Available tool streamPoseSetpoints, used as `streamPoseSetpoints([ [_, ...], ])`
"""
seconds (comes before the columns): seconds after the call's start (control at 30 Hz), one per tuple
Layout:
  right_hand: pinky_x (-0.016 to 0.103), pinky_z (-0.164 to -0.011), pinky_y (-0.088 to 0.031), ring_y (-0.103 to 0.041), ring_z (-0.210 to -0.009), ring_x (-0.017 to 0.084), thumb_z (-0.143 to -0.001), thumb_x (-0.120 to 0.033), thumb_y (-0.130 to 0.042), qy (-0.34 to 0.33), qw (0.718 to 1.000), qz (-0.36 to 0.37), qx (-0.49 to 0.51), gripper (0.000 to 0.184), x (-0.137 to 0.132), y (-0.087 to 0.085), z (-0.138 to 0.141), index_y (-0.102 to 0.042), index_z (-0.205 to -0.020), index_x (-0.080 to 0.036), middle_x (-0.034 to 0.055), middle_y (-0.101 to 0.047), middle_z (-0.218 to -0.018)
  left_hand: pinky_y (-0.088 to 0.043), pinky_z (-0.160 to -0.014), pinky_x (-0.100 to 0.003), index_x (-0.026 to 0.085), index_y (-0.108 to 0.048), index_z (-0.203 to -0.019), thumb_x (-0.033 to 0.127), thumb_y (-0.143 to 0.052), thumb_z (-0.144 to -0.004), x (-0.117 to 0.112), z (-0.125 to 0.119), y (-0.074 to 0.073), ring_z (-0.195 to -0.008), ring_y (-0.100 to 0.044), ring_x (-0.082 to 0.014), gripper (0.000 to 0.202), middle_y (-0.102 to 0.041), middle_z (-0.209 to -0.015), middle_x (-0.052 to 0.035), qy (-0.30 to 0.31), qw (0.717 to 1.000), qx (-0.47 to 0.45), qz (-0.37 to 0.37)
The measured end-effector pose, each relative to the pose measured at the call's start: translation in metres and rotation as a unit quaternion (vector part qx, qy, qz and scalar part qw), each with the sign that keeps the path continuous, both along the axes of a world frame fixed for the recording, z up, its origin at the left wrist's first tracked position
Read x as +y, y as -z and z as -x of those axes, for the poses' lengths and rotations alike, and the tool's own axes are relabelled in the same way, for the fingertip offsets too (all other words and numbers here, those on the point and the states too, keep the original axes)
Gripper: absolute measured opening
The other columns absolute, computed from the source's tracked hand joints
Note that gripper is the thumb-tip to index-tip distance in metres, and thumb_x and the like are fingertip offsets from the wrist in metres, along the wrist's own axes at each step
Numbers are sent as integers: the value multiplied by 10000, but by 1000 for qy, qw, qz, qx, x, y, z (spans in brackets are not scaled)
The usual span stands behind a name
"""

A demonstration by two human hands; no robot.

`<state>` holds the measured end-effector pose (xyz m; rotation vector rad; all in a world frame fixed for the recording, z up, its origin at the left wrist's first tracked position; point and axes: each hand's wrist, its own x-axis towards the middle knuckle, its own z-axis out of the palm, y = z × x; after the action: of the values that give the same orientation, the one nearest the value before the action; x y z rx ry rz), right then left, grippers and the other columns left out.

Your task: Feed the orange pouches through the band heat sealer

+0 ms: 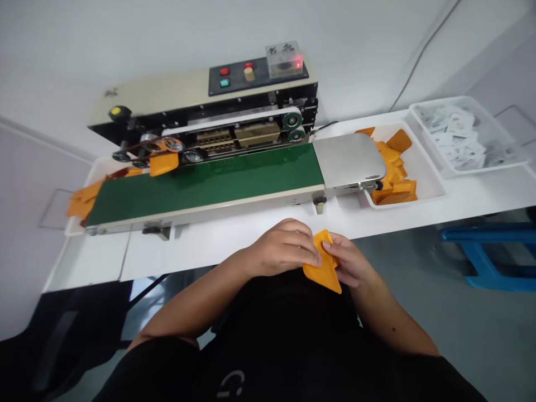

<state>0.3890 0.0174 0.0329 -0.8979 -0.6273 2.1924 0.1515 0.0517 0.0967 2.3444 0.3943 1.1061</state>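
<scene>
An orange pouch (323, 274) is between my two hands, in front of my chest and just off the table's front edge. My left hand (288, 245) closes on its left side, fingers pressed over the face. On the other side my right hand (349, 258) grips the pouch, its thumb near the top edge. Behind them stands a band sealing machine (201, 100) with a green conveyor belt (209, 181). Another orange pouch (164, 162) sits at the machine's rollers, over the left part of the belt.
At the belt's right end, a white tray (431, 178) holds several orange pouches. Further right, another bin (494, 164) contains small white packets. Orange pouches (86, 195) also lie in a tray at the left end. A blue stool (486, 257) stands on the floor at right.
</scene>
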Motion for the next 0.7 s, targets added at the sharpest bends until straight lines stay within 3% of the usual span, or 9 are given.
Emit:
streamPoseSetpoints([
  [0.07,189,-406,-474,-593,-459,105,-827,-501,-952,11,1000,-1,2,395,2,4,-4,-774,-966,-177,10,-708,-688,-605,-912,-341,271,-789,-1236,293,-632,-1111,13,-2,-7,-973,-744,-183,203,-829,-1003,-62,-18,999,-42,9],
  [0.13,191,-389,-473,-592,-431,108,-832,-513,-946,23,1000,3,-3,404,4,8,-9,-761,-956,-175,11,-709,-673,-594,-869,-310,290,-766,-1311,202,-619,-1108,34,-1,-14,-980,-737,-164,266,-796,-1057,-53,-92,994,-47,-24],
  [0.23,191,-383,-468,-598,-426,109,-842,-505,-942,40,999,7,-13,400,8,10,-16,-747,-949,-173,12,-711,-674,-561,-838,-287,283,-755,-1325,144,-545,-1123,76,1,-21,-1003,-718,-154,323,-755,-1093,-42,-226,966,21,-122],
  [0.33,188,-392,-456,-602,-437,106,-848,-509,-938,53,999,1,-10,402,12,8,-23,-737,-937,-173,29,-733,-703,-532,-785,-313,262,-754,-1227,256,-562,-1136,120,3,-21,-908,-685,-167,213,-735,-1015,-33,-285,931,94,-209],
  [0.5,199,-402,-464,-626,-459,121,-813,-521,-966,81,997,4,-11,425,17,4,-33,-746,-900,-168,29,-721,-692,-452,-760,-392,222,-713,-1008,318,-457,-1161,172,3,-16,-854,-621,-215,313,-669,-907,-63,-292,886,191,-307],
  [0.7,202,-435,-478,-632,-477,123,-800,-537,-973,103,995,8,-16,435,22,7,-45,-763,-888,-166,26,-704,-665,-398,-776,-417,206,-646,-899,308,-353,-1175,193,-2,-14,-810,-574,-228,415,-575,-807,-50,-297,877,237,-295],
])
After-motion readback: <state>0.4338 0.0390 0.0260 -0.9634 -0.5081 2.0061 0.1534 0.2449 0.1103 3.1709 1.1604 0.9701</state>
